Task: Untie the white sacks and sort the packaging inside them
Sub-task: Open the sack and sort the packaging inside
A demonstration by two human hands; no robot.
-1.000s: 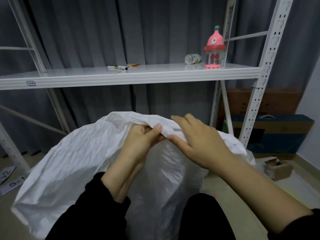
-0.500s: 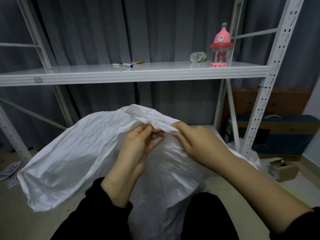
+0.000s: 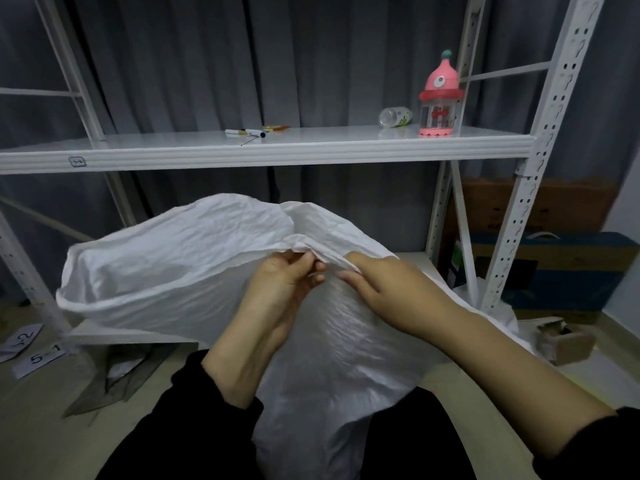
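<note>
A large white woven sack [image 3: 180,258] stands between my knees on the floor, its crumpled top held up in front of me. My left hand [image 3: 284,282] pinches the bunched edge of the sack's mouth from below. My right hand [image 3: 384,289] lies just to the right, its fingers curled onto the same fold. The two hands nearly touch at the gathered fabric. What is inside the sack is hidden.
A white metal shelf [image 3: 277,150] crosses above the sack, carrying a pink toy bottle [image 3: 438,98], a tipped clear bottle [image 3: 394,116] and pens [image 3: 246,132]. A small cardboard box [image 3: 564,337] and larger boxes [image 3: 554,268] sit at right. Paper labels [image 3: 38,358] and dark netting [image 3: 114,379] lie on the floor at left.
The sack's upper part has been lifted and spread to the left. My left hand's fingers shifted from a wrapped grip to a fingertip pinch on the fold.
</note>
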